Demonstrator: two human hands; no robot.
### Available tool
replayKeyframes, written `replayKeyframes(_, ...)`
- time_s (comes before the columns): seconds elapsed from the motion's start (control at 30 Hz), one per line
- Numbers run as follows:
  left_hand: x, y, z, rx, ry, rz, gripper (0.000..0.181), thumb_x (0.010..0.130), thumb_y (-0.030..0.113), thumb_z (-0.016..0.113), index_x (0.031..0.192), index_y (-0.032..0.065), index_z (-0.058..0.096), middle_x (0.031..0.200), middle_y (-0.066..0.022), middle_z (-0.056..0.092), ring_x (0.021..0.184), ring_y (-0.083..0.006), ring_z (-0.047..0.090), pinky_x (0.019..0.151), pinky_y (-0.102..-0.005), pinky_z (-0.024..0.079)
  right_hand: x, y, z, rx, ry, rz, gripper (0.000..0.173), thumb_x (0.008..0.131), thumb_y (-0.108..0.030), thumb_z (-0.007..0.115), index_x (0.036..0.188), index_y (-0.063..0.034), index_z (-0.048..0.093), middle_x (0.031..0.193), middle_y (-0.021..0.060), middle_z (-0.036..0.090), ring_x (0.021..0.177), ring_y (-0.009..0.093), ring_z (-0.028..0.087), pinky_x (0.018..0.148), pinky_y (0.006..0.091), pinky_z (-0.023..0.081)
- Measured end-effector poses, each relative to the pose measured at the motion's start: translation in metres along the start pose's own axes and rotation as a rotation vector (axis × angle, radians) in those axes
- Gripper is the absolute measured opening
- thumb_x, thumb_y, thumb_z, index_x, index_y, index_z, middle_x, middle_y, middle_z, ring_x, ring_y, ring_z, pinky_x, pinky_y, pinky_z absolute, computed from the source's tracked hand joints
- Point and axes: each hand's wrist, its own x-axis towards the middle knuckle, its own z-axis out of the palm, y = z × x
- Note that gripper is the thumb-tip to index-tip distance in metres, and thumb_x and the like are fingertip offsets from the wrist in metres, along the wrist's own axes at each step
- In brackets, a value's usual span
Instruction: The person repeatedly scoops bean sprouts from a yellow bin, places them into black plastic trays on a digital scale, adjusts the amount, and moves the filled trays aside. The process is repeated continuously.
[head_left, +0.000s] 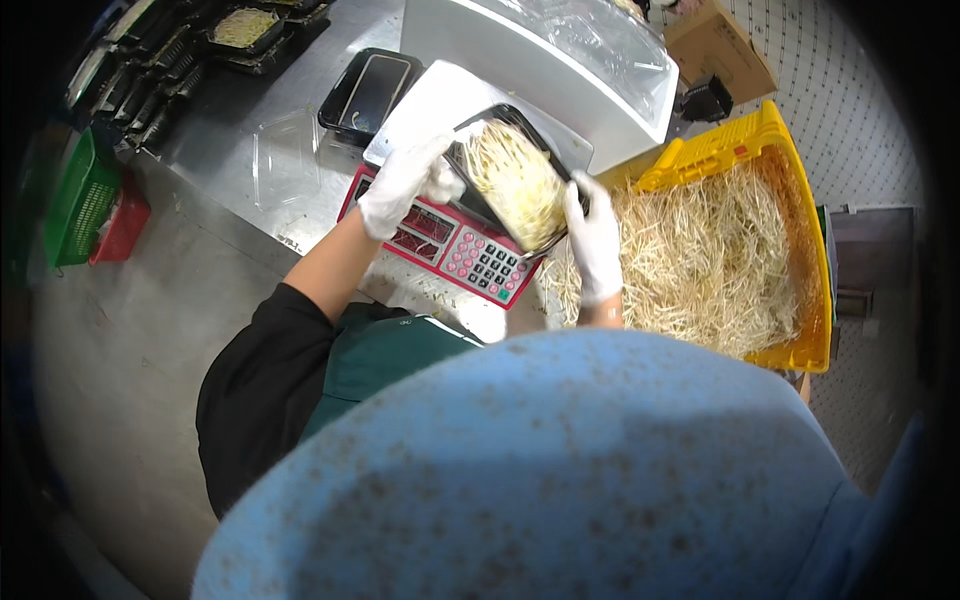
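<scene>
A black plastic tray (466, 196) filled with bean sprouts (517, 180) is held tilted above a red digital scale (487, 270). My left hand (416, 184), in a white glove, grips the tray's left side with curled fingers. At its lower right edge, my white-gloved right hand (596, 232) holds the tray with thumb and fingers. The scale's pale weighing plate (442, 97) shows behind the tray. Left of the plate sits another black tray (371, 94), with a clear plastic lid (286, 159) beside it on the metal table (225, 176).
A yellow crate (814, 285) of loose sprouts (712, 262) stands at the right. Behind the scale is a white bin (517, 60) of clear lids (592, 37). Stacked black trays (161, 75) occupy the far left. Green (82, 202) and red baskets (127, 217) stand below; a cardboard box (724, 49) lies far right.
</scene>
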Motion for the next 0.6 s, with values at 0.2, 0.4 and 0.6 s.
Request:
replayKeyframes(0.2,-0.029,0.009,-0.004,0.171,-0.19,-0.015,0.026,0.092,0.022,0.059,0.096,-0.0026,0.068,0.074,-0.0067,0.068,0.055,-0.0106,0.058,0.054,-0.0235,0.049,-0.07,-0.033,0.01,0.613,-0.196,0.515,0.035,0.097,-0.023,0.058,0.124,-0.002,0.051,0.092,0.0108,0.065,0.061,0.008,0.056,0.055,0.0215,0.045)
replayKeyframes(0.4,0.011,0.103,-0.086,-0.309,0.186,0.453,0.032,0.088,0.027,0.057,0.105,0.0007,0.065,0.096,-0.006,0.069,0.079,-0.0131,0.065,0.07,-0.0257,0.053,-0.086,-0.027,-0.005,0.462,-0.234,0.437,0.038,0.096,-0.027,0.055,0.123,-0.0014,0.052,0.095,0.015,0.065,0.069,0.018,0.058,0.062,0.0292,0.046)
replayKeyframes(0.6,0.141,0.172,-0.298,-0.334,0.469,0.601,0.017,0.088,0.014,0.061,0.074,0.0054,0.058,0.059,-0.002,0.054,0.042,-0.0092,0.041,0.041,-0.0226,0.028,-0.114,0.006,-0.062,-0.026,0.169,0.376,0.042,0.096,-0.032,0.053,0.123,-0.0008,0.053,0.097,0.0191,0.065,0.077,0.027,0.059,0.068,0.0369,0.048)
